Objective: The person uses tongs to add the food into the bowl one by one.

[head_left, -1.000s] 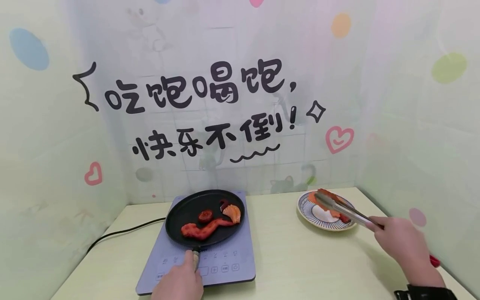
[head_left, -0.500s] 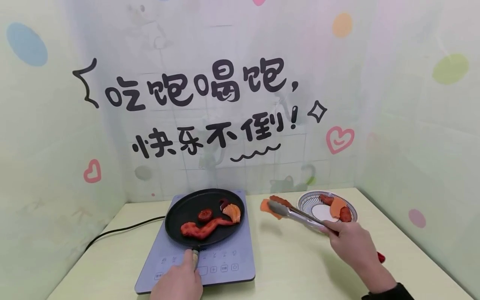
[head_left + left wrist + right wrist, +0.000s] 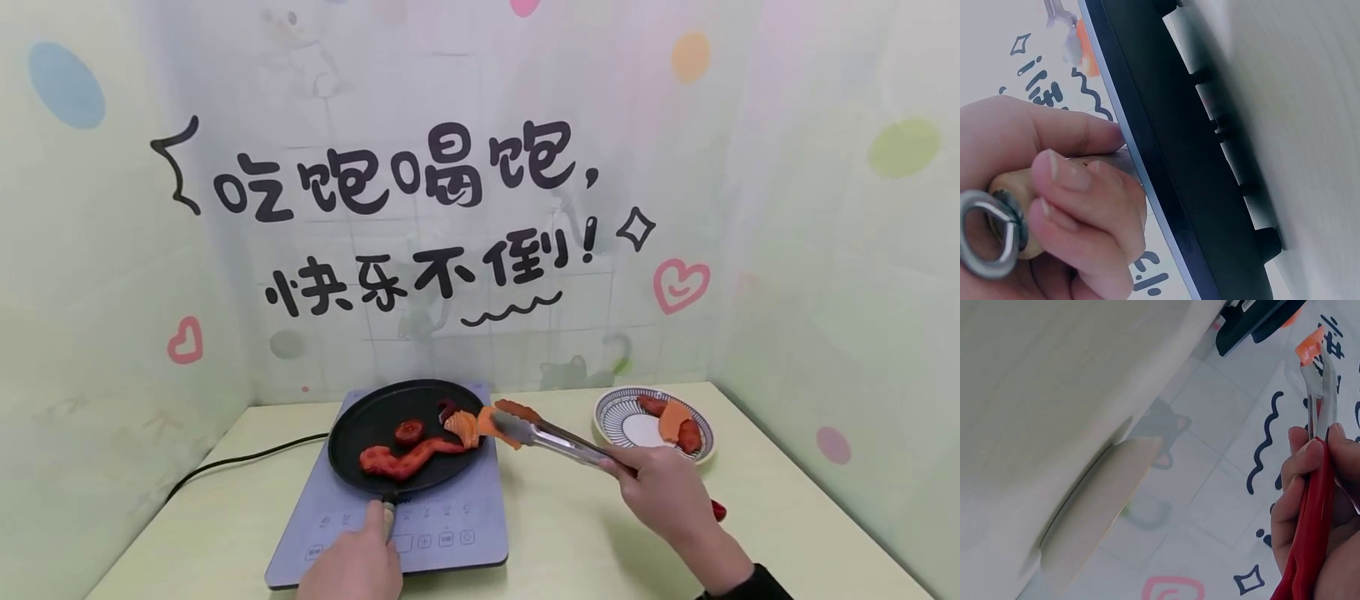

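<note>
My left hand [image 3: 354, 567] grips the frying pan's wooden handle [image 3: 1011, 182], its metal ring sticking out in the left wrist view. The black pan [image 3: 367, 421] sits on a blue-grey induction cooktop [image 3: 483, 542]. It holds a red chicken wing [image 3: 401, 462], a round red slice [image 3: 408, 432], a striped orange piece [image 3: 462, 428] and a dark curled piece [image 3: 447, 408]. My right hand [image 3: 667, 496] grips metal tongs [image 3: 562, 443] with red handles [image 3: 1312, 506]. Their tips pinch a flat orange slice [image 3: 1309, 349], which overlaps the pan's right rim in the head view.
At the back right stands a patterned plate [image 3: 609, 425] with another orange slice [image 3: 673, 419] and reddish pieces [image 3: 689, 435]. A black cord [image 3: 247, 458] runs left from the cooktop. Printed walls [image 3: 810, 275] enclose the pale table [image 3: 570, 542] on three sides.
My right hand has moved left with the tongs, carrying the orange slice from the plate to the pan's right edge. A white piece seen on the plate earlier no longer shows. My left hand stays put.
</note>
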### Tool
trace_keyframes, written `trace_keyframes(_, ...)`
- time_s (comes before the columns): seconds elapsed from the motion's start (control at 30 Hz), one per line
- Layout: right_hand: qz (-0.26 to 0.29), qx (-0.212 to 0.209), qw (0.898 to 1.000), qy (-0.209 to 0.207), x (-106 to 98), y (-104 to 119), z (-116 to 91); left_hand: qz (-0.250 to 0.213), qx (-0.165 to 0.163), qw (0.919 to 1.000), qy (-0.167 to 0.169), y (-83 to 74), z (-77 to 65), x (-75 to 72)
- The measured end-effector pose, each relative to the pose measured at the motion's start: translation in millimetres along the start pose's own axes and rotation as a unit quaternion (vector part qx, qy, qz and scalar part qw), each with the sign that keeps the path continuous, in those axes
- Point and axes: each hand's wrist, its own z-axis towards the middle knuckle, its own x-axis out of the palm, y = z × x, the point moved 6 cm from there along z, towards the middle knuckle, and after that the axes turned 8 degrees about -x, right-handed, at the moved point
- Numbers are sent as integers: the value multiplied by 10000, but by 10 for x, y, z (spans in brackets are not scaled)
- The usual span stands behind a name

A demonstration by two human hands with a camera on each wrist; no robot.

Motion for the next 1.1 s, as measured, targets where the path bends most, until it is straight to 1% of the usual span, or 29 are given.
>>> trace_keyframes(0.07,19,-58,10000,63,54,51,44,-12,14,10000,18,18,3,4)
trace_keyframes(0.27,271,-45,9988,400,188,180,191,-16,-38,10000,85,44,16,6)
trace_keyframes(0.43,101,-172,9988,455,220,276,277,-19,-47,10000,62,30,8,-20)
trace_keyframes(0.63,89,-272,9988,386,295,419,362,-82,-5,9999,118,15,-2,-20)
trace_keyframes(0.83,-26,-491,9983,322,392,716,522,-75,21,9999,72,16,-2,-16)
trace_keyframes(0.97,-250,-616,9978,86,472,942,646,-75,13,9999,100,19,0,-19)
trace_keyframes(1.1,-321,-722,9966,-235,563,1133,719,-52,2,10000,78,14,-17,-20)
